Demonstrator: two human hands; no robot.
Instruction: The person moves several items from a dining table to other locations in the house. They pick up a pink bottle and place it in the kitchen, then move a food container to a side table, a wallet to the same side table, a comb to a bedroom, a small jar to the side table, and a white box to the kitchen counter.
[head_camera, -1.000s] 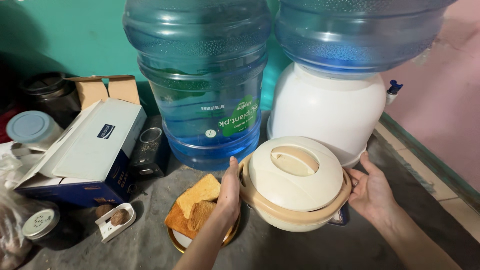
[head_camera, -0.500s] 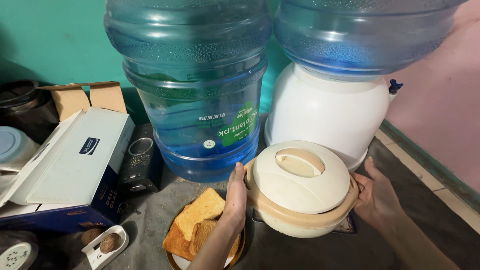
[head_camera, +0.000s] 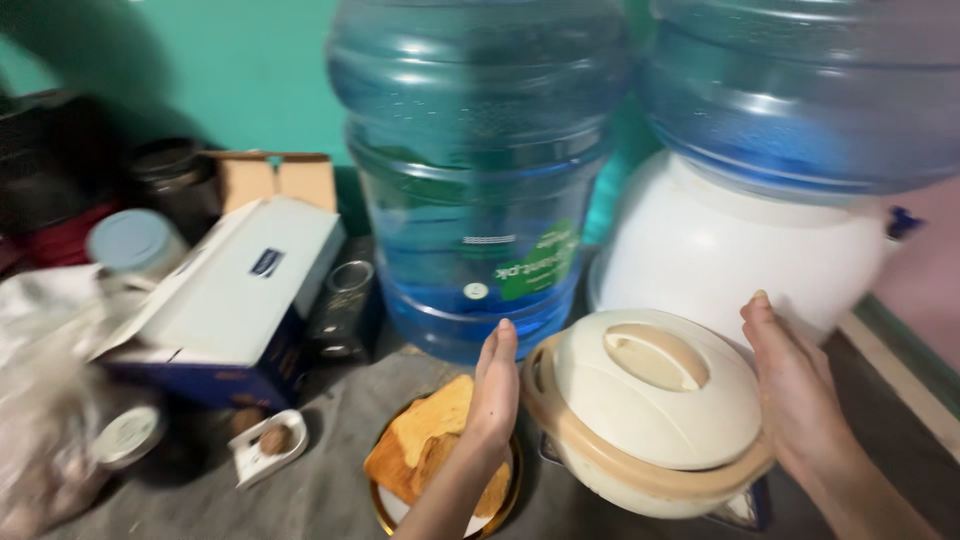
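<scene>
Open left hand (head_camera: 493, 385) and right hand (head_camera: 795, 395) flank the cream casserole (head_camera: 650, 410).

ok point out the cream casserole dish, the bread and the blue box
cream casserole dish (head_camera: 655, 400), head view, on its lid
bread (head_camera: 430, 445), head view, top slice
blue box (head_camera: 235, 290), head view, its open white flap
</scene>
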